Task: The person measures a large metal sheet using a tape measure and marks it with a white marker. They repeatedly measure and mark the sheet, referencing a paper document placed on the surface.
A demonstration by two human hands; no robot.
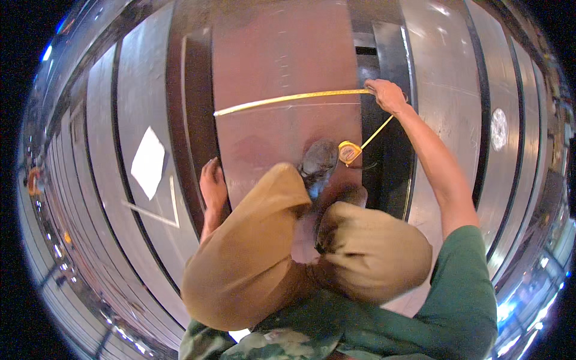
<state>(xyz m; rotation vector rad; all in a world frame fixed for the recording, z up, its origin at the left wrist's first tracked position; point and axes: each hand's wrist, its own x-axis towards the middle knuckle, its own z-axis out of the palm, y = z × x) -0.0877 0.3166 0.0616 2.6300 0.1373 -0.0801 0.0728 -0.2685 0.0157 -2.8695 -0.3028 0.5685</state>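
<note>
A yellow tape measure (350,152) has its case lying on a reddish-brown metal plate (288,48), beside my shoe (319,158). From the case, the tape runs up to my right hand (388,96), then bends and stretches left across the plate. Its end lies at the plate's left edge. My right hand pinches the tape at the plate's right edge, over a dark gap. Down at the left edge, my left hand (213,186) rests with its fingers stretched forward and holds nothing. Faint marks and a pale line show on the plate near the tape.
I crouch on the plate, my knees in tan trousers (252,252) filling the lower middle. Grey metal plates (444,78) with dark gaps between them stand on both sides. A white sheet (149,162) and an L-shaped pale strip (157,216) lie on the left.
</note>
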